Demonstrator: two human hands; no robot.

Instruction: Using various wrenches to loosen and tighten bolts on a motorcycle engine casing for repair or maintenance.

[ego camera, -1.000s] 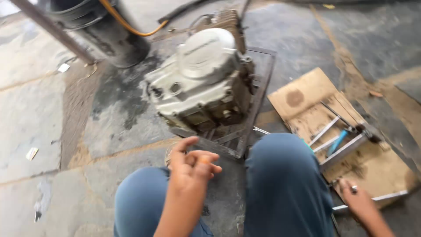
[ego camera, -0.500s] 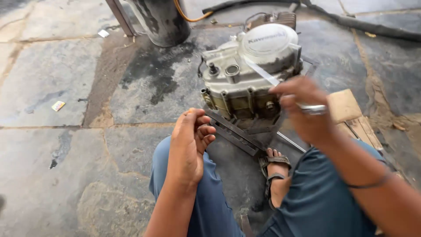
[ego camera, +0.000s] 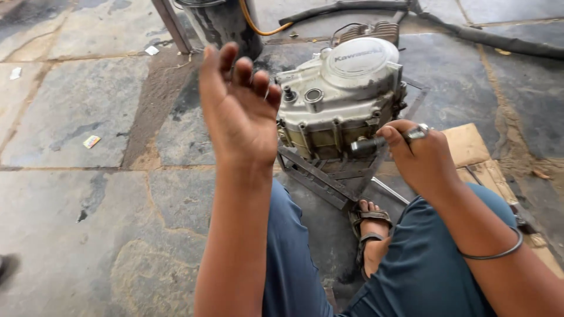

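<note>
While the right hand (ego camera: 424, 157) is clamped around a slim metal socket wrench (ego camera: 388, 140), the tool's dark socket end points at the lower side edge of the grimy, cream-coloured motorcycle engine block with a round side cover (ego camera: 341, 97), which sits just ahead of that grip on a dark metal frame (ego camera: 317, 176). Whether the socket is actually seated on a bolt cannot be told; it lies touching or nearly touching the casing rim. Judging from how things lie, the side cover is on, so the work on its fasteners looks barely begun. To the left of the wrench grip, the left hand (ego camera: 239, 105) is raised in the air, fingers spread and loosely curled, holding nothing. Below the grip, the person's blue trousers (ego camera: 411, 276) and a sandalled foot (ego camera: 370, 226) rest on the stone floor (ego camera: 88, 194). Beyond the engine stand a dark metal cylinder (ego camera: 220, 23) with a yellow hose (ego camera: 261, 26), and flattened brown cardboard (ego camera: 470, 147) lies to the right.
</note>
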